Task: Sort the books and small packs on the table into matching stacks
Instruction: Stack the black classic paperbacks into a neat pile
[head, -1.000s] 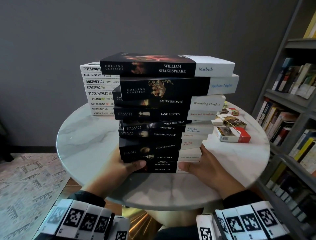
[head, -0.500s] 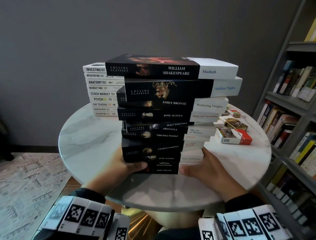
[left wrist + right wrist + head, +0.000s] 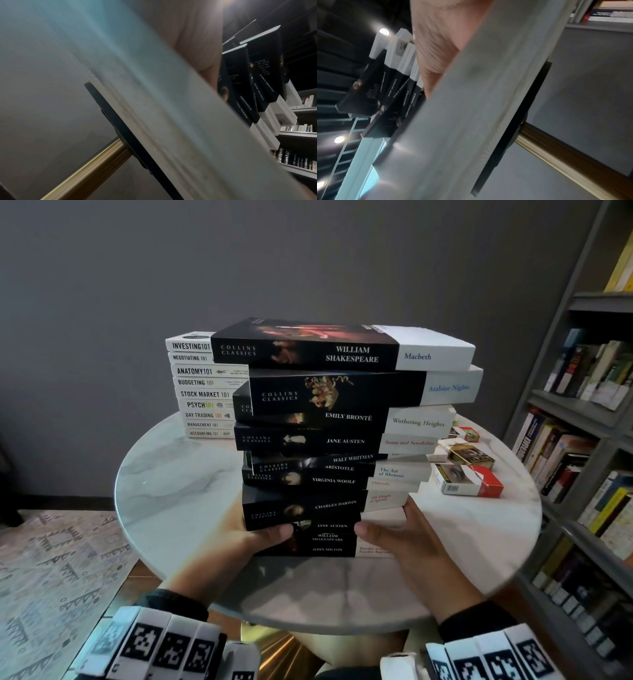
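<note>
Two hands on the tall stack of black-and-white Collins Classics paperbacks (image 3: 329, 440), near the front of the round white marble surface (image 3: 178, 491). Left hand (image 3: 253, 537) holds the stack's left side at the bottom, thumb wrapped over the front of the lower spines around the Jane Austen one. Right hand (image 3: 400, 534) mirrors it on the right side, thumb across the spines, fingers reaching up the white end of the books. So both grips are closed on the stack, low down.

Stack is ragged: Macbeth on top, Arabian Nights under it shifted right, the Whitman and Aristotle books skewed. Bottom book (John Milton) looks to sit on the surface; can't tell if there is any gap under it.

Behind and left, touching nothing I can see: neat stack of white "101" hardbacks (image 3: 202, 390), Investing on top, Accounting at the bottom.

Right of the paperbacks: small cigarette packs lying loose — red-and-white one (image 3: 467, 479) nearest, black-and-gold one (image 3: 471, 457) behind it, another red one (image 3: 466, 434) further back.

Grey bookshelf (image 3: 582, 405) full of books at far right. Patterned rug (image 3: 51, 570) on the floor at left.

Wrist views: mostly the surface's edge and brass pedestal leg (image 3: 85, 167), with the paperbacks seen from below.
</note>
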A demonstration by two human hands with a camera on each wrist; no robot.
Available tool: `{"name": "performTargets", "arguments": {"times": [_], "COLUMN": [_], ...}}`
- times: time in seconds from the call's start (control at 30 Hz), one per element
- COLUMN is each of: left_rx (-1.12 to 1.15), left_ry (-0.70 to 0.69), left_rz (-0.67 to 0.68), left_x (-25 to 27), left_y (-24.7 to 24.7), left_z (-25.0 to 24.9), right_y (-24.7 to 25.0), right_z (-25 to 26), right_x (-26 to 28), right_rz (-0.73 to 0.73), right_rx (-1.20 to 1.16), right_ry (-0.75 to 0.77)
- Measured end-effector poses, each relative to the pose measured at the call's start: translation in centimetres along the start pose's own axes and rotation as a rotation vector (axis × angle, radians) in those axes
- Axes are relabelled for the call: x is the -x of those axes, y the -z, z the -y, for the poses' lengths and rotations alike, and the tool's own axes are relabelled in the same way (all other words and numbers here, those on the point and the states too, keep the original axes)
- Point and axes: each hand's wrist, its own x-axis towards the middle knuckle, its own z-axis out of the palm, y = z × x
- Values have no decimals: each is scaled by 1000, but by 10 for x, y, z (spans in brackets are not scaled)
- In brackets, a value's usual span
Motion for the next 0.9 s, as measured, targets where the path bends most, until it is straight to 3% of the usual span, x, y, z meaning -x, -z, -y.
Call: {"name": "performTargets", "arguments": {"times": [0.3,0.53,0.9], "left_rx": [-90,-120,-234], "left_ry": [-34,-101,-154], "left_rz": [12,-90,-128], "left_x": [2,2,8], "left_y": [-2,-4,-5], "left_z": [-5,5,2], "right_y": [2,-1,4], "right_z": [-6,-2,-8], "right_x": [-1,7,7], "right_rz": [-15,-43,-64], "right_rx": [57,13,27], "right_ry": [30,86,107]}}
